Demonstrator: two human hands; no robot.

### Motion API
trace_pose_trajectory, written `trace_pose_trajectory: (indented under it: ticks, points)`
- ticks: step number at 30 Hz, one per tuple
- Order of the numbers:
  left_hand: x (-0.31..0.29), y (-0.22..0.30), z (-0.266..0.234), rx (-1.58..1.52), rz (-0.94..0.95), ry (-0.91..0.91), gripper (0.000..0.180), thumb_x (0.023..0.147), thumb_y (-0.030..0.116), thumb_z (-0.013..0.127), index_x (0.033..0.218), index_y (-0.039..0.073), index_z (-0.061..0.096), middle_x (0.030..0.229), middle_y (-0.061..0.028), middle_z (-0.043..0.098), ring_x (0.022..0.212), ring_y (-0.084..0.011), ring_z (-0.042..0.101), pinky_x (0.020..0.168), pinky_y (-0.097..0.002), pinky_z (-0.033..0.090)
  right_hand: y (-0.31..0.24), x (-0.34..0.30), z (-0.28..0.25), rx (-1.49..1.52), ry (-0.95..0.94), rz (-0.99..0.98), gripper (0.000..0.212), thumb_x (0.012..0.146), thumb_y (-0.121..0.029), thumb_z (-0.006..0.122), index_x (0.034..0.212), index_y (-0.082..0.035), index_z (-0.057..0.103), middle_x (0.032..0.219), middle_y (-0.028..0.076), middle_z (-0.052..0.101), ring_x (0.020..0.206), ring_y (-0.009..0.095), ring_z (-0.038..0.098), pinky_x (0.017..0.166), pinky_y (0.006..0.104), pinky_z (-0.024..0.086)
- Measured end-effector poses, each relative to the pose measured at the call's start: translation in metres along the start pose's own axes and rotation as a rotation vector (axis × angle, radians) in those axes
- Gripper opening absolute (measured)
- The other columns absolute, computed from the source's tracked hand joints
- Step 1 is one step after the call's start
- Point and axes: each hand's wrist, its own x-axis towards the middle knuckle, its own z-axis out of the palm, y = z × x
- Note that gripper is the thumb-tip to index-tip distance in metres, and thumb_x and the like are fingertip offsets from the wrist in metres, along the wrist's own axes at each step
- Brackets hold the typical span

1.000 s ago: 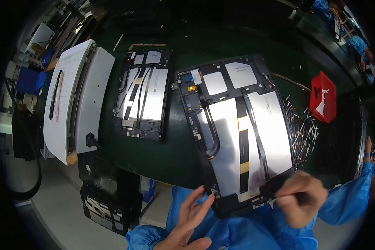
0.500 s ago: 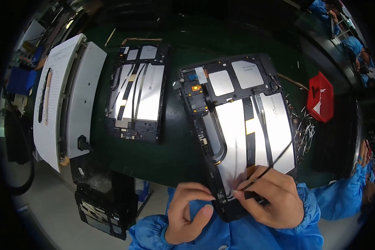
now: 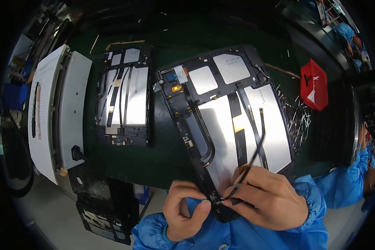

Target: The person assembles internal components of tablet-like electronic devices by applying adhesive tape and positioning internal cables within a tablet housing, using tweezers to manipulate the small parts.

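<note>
An opened tablet [image 3: 221,137] lies tilted before me, its bare inside up, with silver battery panels and black and gold ribbon strips. In my right hand [image 3: 268,198] a thin black cable [image 3: 257,148] is pinched; its free end rises over the panels and the other end goes down to the tablet's near left corner. My left hand [image 3: 185,212] sits at that same corner, thumb and forefinger tips brought together against the edge. Whatever lies between those tips is hidden. Small connectors on a board [image 3: 215,198] show between both hands.
Left of it lies a second opened tablet [image 3: 133,100]. Further left, a white box [image 3: 73,104] bears a paper sheet and pens. A red tray [image 3: 314,85] stands at right, beside scattered small scraps [image 3: 298,121]. Another opened device [image 3: 102,221] is low at left. A co-worker's blue sleeve [image 3: 341,185] reaches in at right.
My right hand has brought the cable's lower end to the tablet's near corner, and its free end has swung upright. My left fingertips have closed together at the edge. The whole view has shifted slightly.
</note>
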Motion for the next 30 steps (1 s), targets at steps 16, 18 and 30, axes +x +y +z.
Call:
trace_pose_trajectory:
  ticks: [16,18,30]
  points:
    - [0.011,0.013,-0.003,0.287,0.074,-0.048,0.022,0.066,0.005,0.077,0.079,0.003,0.06,0.08,-0.0092,0.058,0.071,-0.0176,0.056,0.063,-0.0266,0.043,-0.002,0.001,0.006,-0.029,0.032,-0.015,0.019,0.066,-0.002,0.072,0.081,0.002,0.061,0.075,0.01,0.052,0.065,0.023,0.057,0.054,0.0316,0.046]
    - [0.016,0.014,-0.011,0.302,0.048,-0.105,0.022,0.065,0.005,0.078,0.079,0.003,0.061,0.08,-0.0091,0.059,0.071,-0.0173,0.056,0.063,-0.0268,0.044,-0.002,-0.001,0.007,-0.06,0.018,-0.033,0.018,0.068,-0.004,0.072,0.082,0.002,0.062,0.071,0.009,0.052,0.064,0.023,0.057,0.054,0.032,0.046]
    - [-0.009,0.016,-0.032,0.241,-0.054,-0.404,0.024,0.07,0.008,0.077,0.087,-0.002,0.063,0.082,-0.0138,0.065,0.076,-0.0194,0.062,0.071,-0.0287,0.047,-0.013,-0.013,0.023,-0.156,0.187,0.047,0.022,0.069,-0.014,0.077,0.084,-0.003,0.066,0.07,0.007,0.052,0.05,0.016,0.055,0.045,0.0273,0.044]
